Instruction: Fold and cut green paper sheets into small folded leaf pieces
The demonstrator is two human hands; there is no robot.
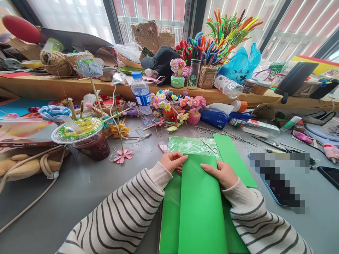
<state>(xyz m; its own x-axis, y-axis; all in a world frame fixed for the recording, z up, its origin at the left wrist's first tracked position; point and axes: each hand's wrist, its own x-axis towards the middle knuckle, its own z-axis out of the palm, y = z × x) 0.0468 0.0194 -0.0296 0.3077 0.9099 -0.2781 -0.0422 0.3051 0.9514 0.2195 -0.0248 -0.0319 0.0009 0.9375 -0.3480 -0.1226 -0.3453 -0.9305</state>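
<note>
A sheet of green paper [201, 208], seemingly folded lengthwise, is held up between both hands. My left hand [173, 161] pinches its upper left corner between thumb and fingers. On the upper right edge, my right hand [224, 173] grips with the thumb in front and the fingers behind, where they are hidden. Beneath it lies more green paper in a clear plastic sleeve [182, 144]. Small scissors [209, 146] rest on that sleeve, just beyond the paper. To the right, another green strip [235, 158] lies flat, partly behind my right hand.
At left stand a lidded drink cup [90, 141] and a pink paper flower [123, 156]. A water bottle [141, 100], fuzzy flowers [182, 104] and a blue tissue pack [215, 116] line the back. A phone [275, 187] lies right, below a crowded wooden ledge [106, 84].
</note>
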